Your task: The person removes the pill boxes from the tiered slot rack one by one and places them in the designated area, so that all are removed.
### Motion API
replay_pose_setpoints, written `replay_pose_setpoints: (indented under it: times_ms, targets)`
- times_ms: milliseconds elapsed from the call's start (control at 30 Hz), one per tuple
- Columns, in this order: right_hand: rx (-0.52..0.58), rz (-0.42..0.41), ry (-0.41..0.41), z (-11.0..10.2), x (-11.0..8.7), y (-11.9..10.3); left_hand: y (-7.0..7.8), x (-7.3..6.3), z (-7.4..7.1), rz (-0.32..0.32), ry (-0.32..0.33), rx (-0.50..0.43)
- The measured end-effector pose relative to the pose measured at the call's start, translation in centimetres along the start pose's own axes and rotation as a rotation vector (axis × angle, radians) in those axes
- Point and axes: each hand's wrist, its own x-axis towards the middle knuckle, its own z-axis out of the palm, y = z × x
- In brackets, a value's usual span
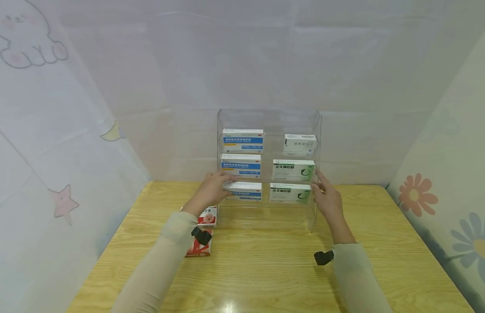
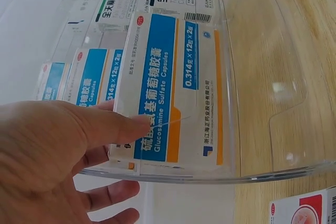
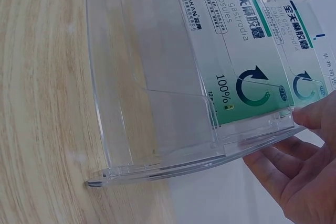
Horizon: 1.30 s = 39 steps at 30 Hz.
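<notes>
A clear acrylic rack (image 1: pixel 267 217) stands upright on the table with medicine boxes on its tiers. At its left side wall, my left hand (image 1: pixel 212 189) holds the edge, thumb over the front of the lowest blue-and-white box (image 2: pixel 157 93) and fingers outside the wall. My right hand (image 1: pixel 328 198) grips the opposite side wall, its thumb close to the lowest green-and-white box (image 3: pixel 241 51). Higher up on the left are two more blue-and-white boxes. Above the lowest green-and-white box sit a second one (image 1: pixel 293 170) and a plain white box (image 1: pixel 300 145).
Two red-and-white boxes lie on the wooden table (image 1: pixel 266 278) left of the rack, one (image 1: pixel 208 217) beside its foot and another (image 1: pixel 201 245) nearer me, partly behind my left sleeve. A pale cloth wall (image 1: pixel 266 65) rises behind the rack, with printed cloth at both sides.
</notes>
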Motion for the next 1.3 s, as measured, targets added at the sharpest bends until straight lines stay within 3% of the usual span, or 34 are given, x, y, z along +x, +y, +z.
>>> replay_pose_setpoints:
  times_ms: [433,733,900,1033,1300]
  targets:
    - [-0.024,-0.009,0.02,0.2,0.0,-0.1,-0.2,-0.5,-0.3,0.065,0.039,0.034]
    - [-0.045,-0.01,0.021,0.2,-0.1,0.0,0.4,-0.8,-1.3,0.068,0.135,0.017]
    - [-0.05,-0.013,0.012,0.3,-0.1,0.0,1.2,-1.1,-2.2,0.101,0.155,-0.03]
    - [-0.063,-0.022,0.012,0.2,0.0,0.1,1.7,-1.2,-2.8,0.115,0.151,-0.118]
    - [-0.063,-0.008,0.009,0.3,-0.2,0.0,2.1,-2.3,-3.7,0.111,0.086,-0.265]
